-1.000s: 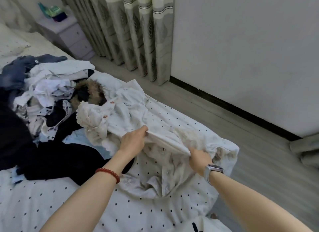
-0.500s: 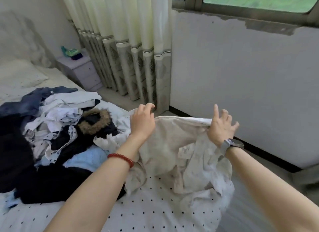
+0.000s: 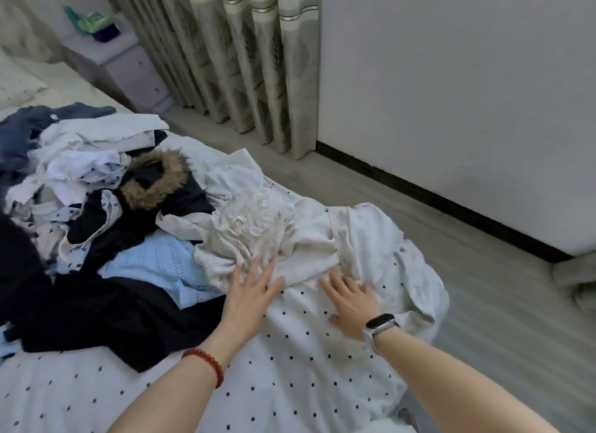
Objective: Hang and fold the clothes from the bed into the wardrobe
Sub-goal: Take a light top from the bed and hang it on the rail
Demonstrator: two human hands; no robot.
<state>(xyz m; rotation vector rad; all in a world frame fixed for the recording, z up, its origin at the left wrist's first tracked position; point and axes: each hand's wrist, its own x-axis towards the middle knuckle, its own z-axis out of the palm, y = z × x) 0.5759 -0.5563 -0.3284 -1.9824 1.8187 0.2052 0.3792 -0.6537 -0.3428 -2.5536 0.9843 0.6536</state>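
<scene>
- cream white garment [image 3: 309, 239]: crumpled, spread flat near bed's far edge, lace-like ruffle patch at its middle, one part draped over the bed corner
- clothes pile [image 3: 96, 200]: heaped left of it; dark fur-trimmed hood, light blue knit, navy, black and white star-print pieces
- bed [image 3: 290, 384]: white sheet, dark dots
</scene>
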